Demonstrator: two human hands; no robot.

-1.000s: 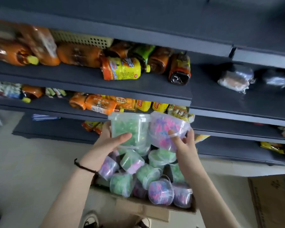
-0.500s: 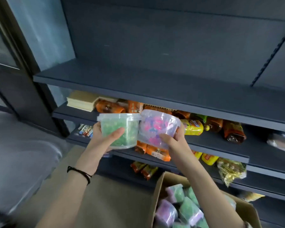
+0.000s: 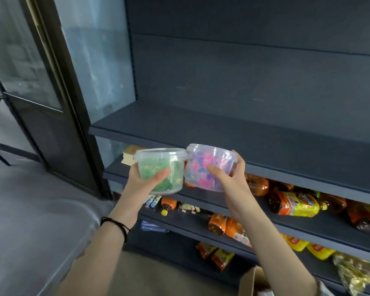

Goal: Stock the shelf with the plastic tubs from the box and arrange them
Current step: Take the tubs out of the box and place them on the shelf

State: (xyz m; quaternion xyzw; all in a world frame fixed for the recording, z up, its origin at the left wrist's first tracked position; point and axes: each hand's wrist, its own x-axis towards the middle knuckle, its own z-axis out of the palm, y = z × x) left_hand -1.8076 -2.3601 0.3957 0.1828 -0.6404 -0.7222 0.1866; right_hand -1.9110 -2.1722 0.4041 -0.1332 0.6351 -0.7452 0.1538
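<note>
**Holding two tubs, nothing on the shelf yet**

Stocking has barely started, going by what's visible. Your left hand [image 3: 146,181] is wrapped around a clear lidded plastic tub of green bits [image 3: 161,170], held upright. Your right hand [image 3: 228,177] grips a second clear plastic tub with pink and purple pieces [image 3: 207,167], tipped toward the first, and their rims look to be touching. Both hang in front of the bare dark grey top shelf [image 3: 201,129], just below its front edge, so neither is placed. The shelves underneath already carry orange and yellow snack packs [image 3: 295,204]. Only a corner of the brown cardboard box [image 3: 249,278] shows at the bottom, so I can't tell how many tubs are left. I'd guess most of the job's ahead: set these two down, fetch more, line them up.
</note>
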